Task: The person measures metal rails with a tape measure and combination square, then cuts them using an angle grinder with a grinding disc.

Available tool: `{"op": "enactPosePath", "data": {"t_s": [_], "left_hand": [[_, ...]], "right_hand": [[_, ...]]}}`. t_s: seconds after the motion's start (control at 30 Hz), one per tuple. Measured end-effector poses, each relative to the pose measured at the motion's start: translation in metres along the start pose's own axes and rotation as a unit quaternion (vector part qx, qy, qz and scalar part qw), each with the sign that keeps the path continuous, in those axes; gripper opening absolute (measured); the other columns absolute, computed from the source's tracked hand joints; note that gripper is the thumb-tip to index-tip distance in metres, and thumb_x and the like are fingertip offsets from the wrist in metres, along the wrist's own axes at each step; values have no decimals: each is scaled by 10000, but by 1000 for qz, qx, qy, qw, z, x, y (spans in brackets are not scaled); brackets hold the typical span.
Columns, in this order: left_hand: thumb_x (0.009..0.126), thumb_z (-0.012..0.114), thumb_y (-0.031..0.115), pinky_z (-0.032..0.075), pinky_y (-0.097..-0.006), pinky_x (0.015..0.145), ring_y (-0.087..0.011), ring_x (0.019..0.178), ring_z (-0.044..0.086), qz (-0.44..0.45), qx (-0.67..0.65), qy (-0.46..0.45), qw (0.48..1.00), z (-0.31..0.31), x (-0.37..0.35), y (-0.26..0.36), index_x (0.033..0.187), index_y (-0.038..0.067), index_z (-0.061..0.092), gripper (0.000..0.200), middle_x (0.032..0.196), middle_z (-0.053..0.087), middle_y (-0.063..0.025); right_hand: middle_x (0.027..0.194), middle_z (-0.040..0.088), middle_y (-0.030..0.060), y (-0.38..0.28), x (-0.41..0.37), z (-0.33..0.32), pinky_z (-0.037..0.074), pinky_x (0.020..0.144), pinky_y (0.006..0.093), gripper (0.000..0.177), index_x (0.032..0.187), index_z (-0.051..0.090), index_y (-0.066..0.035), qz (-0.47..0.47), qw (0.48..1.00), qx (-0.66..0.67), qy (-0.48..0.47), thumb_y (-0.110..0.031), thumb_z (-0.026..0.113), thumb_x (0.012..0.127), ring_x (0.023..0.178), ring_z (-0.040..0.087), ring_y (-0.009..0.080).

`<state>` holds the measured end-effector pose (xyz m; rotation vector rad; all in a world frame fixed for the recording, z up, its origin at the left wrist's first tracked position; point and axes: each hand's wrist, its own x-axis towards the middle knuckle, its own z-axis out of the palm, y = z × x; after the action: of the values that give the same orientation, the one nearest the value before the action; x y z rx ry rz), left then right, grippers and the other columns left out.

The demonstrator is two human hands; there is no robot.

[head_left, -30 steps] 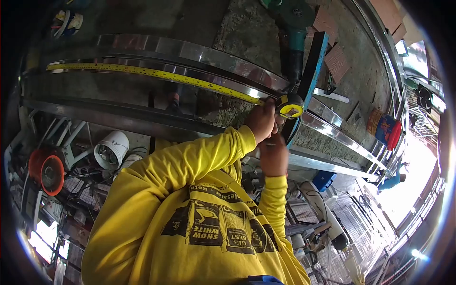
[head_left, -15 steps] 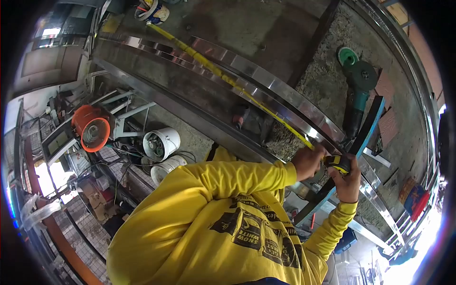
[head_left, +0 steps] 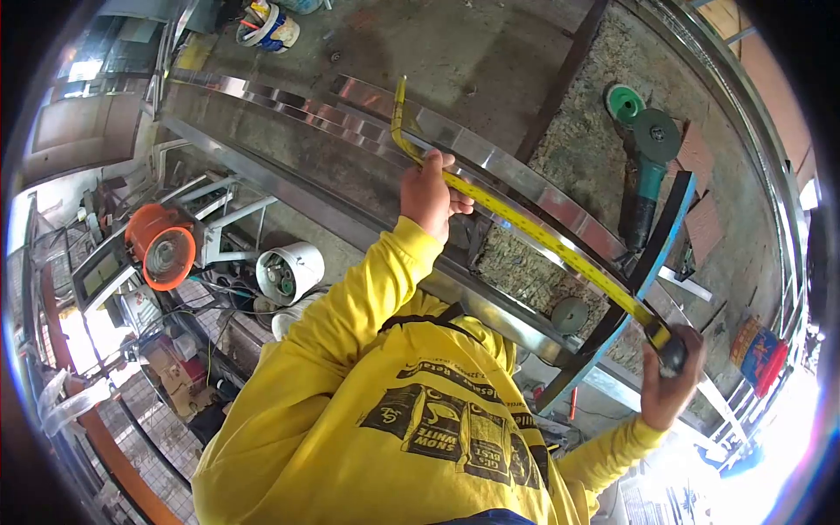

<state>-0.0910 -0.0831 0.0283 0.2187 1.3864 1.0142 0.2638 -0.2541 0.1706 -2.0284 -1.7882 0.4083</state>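
Holding yellow tape blade (head_left: pixel 547 241) near its bent end: left hand (head_left: pixel 429 194), closed on it. Right hand (head_left: pixel 672 389) clamped around tape case (head_left: pixel 672 357). Angle grinder (head_left: pixel 652 166) lies nearby.

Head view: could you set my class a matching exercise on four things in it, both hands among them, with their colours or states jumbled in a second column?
Things:
1. left hand
2. angle grinder
3. right hand
4. fan

Colours or states:
A. orange
B. wrapped around the tape case
C. green and black, in neither hand
D. holding the yellow tape blade

Right pairs: 1-D, 2-C, 3-B, 4-A
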Motion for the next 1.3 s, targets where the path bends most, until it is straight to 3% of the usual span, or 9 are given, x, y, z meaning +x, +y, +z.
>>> {"op": "enactPosePath", "data": {"t_s": [0.1,0.17,0.33,0.47,0.63,0.77,0.93,1.03,1.3], "left_hand": [[1119,435,421,564,-348,618,-180,624,648,-97,-69,-124,985,-2,-3,-5,1042,73,653,418,777,692,-83],[1110,454,445,555,-346,615,-180,626,639,-107,-100,-137,980,12,-6,-11,1023,87,653,420,748,667,-62],[1093,463,508,543,-352,600,-189,592,627,-102,-169,-174,965,40,-2,-31,991,93,611,452,716,624,-59],[1080,484,520,552,-360,539,-206,560,648,-65,-152,-212,963,45,-2,-31,975,92,600,456,703,640,-82],[1077,503,505,526,-351,511,-213,528,632,7,-58,-173,983,23,-11,13,968,95,589,433,713,675,-101],[1067,508,513,499,-353,425,-207,451,583,45,-35,-115,992,-4,-1,40,983,79,546,444,671,647,-118],[1049,562,504,483,-360,453,-208,485,590,74,-8,-62,995,-54,31,59,928,87,595,436,694,652,-117],[1040,576,510,478,-335,440,-182,481,595,55,58,-55,995,-80,53,69,939,82,617,442,683,672,-99],[1047,550,523,484,-315,423,-180,456,589,62,94,-40,993,-80,56,66,945,66,613,473,661,666,-101]], "right_hand": [[1279,629,199,-6,-22,-41,492,1036,443,504,1283,592,-30,-42,993,-61,94,-1,796,823,1206,614,356],[1313,615,209,-4,-36,-68,510,1042,475,535,1290,568,-43,-65,984,-104,129,73,769,808,1222,610,378],[1339,602,193,3,-55,-99,518,1053,477,606,1329,529,-51,-68,968,-185,156,110,764,795,1233,609,363],[1379,591,189,38,-74,-97,492,1086,465,570,1378,513,-44,-46,969,-182,159,51,750,868,1283,580,341],[1348,597,159,49,-64,-49,430,1109,401,479,1369,537,-16,42,989,-16,140,-63,735,936,1269,566,289],[1314,598,126,47,-41,3,423,1093,368,460,1330,552,-4,35,982,134,125,-1,730,906,1215,575,251],[1222,600,157,9,-9,48,445,1040,374,451,1238,580,17,47,981,166,93,3,770,829,1157,580,283],[1171,616,157,-6,7,62,449,1011,384,459,1219,575,14,-8,988,128,88,-62,798,824,1098,584,310],[1147,620,166,-8,4,68,459,989,387,453,1194,592,11,11,987,143,74,-77,813,808,1073,590,323]]}}
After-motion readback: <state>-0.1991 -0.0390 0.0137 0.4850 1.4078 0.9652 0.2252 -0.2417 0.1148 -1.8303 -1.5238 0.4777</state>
